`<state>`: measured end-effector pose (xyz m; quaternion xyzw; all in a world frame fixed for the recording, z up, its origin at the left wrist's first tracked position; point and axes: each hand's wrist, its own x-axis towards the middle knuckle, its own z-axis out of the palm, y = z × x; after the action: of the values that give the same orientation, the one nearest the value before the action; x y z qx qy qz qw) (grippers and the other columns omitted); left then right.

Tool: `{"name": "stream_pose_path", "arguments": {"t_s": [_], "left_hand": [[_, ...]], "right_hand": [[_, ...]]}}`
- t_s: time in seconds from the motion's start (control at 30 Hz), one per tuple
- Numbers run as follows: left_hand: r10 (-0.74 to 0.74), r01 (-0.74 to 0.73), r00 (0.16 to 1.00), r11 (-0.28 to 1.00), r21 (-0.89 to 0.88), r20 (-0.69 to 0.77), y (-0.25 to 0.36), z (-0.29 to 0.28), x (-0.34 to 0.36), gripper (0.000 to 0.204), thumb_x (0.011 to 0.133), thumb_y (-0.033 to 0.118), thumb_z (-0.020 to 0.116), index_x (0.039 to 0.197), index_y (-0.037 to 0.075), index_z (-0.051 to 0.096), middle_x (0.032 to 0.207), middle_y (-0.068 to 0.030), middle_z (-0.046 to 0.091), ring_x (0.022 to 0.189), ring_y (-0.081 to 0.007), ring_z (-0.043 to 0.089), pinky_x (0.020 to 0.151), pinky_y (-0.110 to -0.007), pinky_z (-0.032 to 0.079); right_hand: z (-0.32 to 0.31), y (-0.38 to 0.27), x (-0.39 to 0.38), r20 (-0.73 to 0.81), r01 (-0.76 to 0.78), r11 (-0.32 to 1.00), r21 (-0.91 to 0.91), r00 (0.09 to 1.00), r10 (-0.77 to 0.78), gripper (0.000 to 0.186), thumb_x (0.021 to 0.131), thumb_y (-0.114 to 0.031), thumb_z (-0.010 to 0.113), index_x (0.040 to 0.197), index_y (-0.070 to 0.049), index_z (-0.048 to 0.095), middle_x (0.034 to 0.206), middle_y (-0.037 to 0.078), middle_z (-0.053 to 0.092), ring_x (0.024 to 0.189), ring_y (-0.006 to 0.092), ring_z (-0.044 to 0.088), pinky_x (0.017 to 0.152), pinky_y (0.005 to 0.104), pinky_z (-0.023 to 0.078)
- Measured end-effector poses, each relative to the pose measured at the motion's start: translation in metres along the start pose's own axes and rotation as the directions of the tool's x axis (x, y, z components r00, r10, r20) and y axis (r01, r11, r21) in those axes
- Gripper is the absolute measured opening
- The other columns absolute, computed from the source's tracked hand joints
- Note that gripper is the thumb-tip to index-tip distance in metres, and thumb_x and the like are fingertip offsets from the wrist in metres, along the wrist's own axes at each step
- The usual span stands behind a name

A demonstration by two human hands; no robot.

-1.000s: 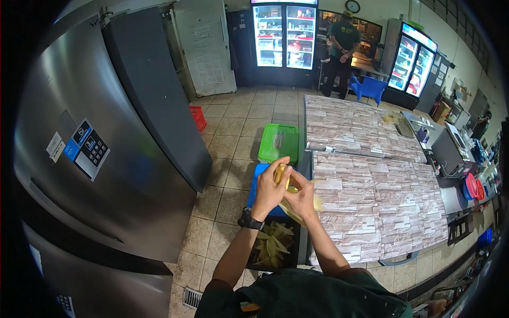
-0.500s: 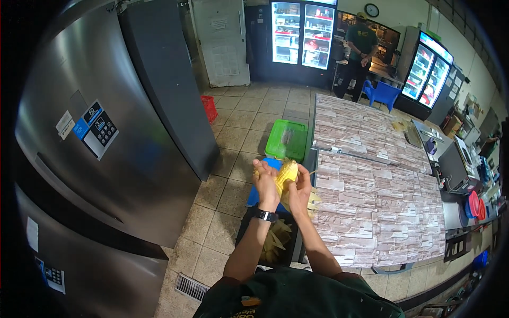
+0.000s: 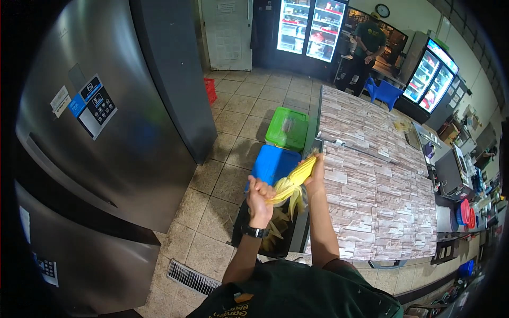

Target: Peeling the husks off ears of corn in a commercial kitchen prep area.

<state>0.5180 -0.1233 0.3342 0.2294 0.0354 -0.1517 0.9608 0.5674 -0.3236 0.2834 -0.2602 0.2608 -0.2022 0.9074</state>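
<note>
A yellow ear of corn (image 3: pixel 303 171) slants between my hands over a dark bin (image 3: pixel 285 246). Its pale husk (image 3: pixel 287 188) is peeled down toward the stalk end, with strips hanging loose. My right hand (image 3: pixel 316 174) is wrapped round the upper part of the ear from the right. Lower and to the left, my left hand (image 3: pixel 260 200) is closed in a fist on the gathered husk at the stalk end. Stripped husks (image 3: pixel 273 232) lie in the bin below.
Beyond the bin stand a blue-lidded container (image 3: pixel 273 164) and a green-lidded one (image 3: pixel 288 129) on the tiled floor. A table with a brick-pattern top (image 3: pixel 366 185) borders them on the right. A steel refrigerator (image 3: pixel 101 159) stands left. A person (image 3: pixel 368 42) stands at the back.
My left hand has moved down and toward me, drawing the husk off the kernels. My right hand has shifted slightly right with the ear. The blue lid shows more now.
</note>
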Motion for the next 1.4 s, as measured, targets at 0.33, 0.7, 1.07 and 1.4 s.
{"name": "stream_pose_path", "arguments": {"t_s": [0.33, 0.7, 1.07, 1.4], "left_hand": [[0.115, -0.553, 0.810, -0.176, 0.814, 0.575, 0.037, -0.091, -0.009, 0.065, 0.086, 0.014, 0.070, 0.142, 0.005, 0.040, 0.114, -0.0186, 0.052, 0.105, -0.0328, 0.055, 0.091, -0.040, 0.047], [-0.164, -0.144, 0.933, 0.649, 0.747, 0.321, 0.007, -0.157, 0.001, 0.039, 0.075, 0.023, 0.082, 0.102, -0.001, 0.066, 0.091, -0.0070, 0.069, 0.083, -0.0140, 0.065, 0.074, -0.029, 0.050], [-0.464, 0.295, 0.826, 0.840, 0.455, 0.320, 0.010, -0.195, -0.010, 0.032, 0.078, 0.011, 0.069, 0.107, -0.003, 0.065, 0.095, -0.0061, 0.068, 0.081, -0.0147, 0.064, 0.076, -0.030, 0.052], [-0.265, -0.232, 0.928, 0.137, 0.963, 0.261, 0.007, -0.184, 0.014, 0.032, 0.078, 0.030, 0.076, 0.091, 0.003, 0.064, 0.075, -0.0095, 0.066, 0.067, -0.0167, 0.063, 0.063, -0.034, 0.050]], "right_hand": [[0.036, 0.048, -0.068, 0.458, 0.647, 0.373, -0.665, 0.748, -0.481, 0.023, 0.074, -0.010, 0.072, 0.092, 0.001, 0.063, 0.074, 0.008, 0.066, 0.065, 0.0147, 0.062, 0.060, 0.0302, 0.051], [0.056, 0.103, -0.147, 0.394, 0.457, 0.715, -0.529, 0.879, -0.270, 0.006, 0.080, -0.003, 0.062, 0.084, 0.001, 0.061, 0.074, 0.004, 0.063, 0.066, 0.0112, 0.060, 0.059, 0.0264, 0.049], [0.041, 0.093, -0.122, 0.201, -0.212, 0.879, 0.426, 0.970, 0.137, 0.016, 0.078, -0.023, 0.054, 0.077, -0.008, 0.052, 0.070, 0.007, 0.054, 0.061, 0.0240, 0.055, 0.065, 0.0399, 0.051], [0.052, -0.014, -0.136, 0.096, 0.420, 0.880, 0.223, 0.889, -0.448, 0.012, 0.082, -0.024, 0.053, 0.083, -0.012, 0.052, 0.075, 0.006, 0.053, 0.064, 0.0229, 0.056, 0.077, 0.0441, 0.049]]}}
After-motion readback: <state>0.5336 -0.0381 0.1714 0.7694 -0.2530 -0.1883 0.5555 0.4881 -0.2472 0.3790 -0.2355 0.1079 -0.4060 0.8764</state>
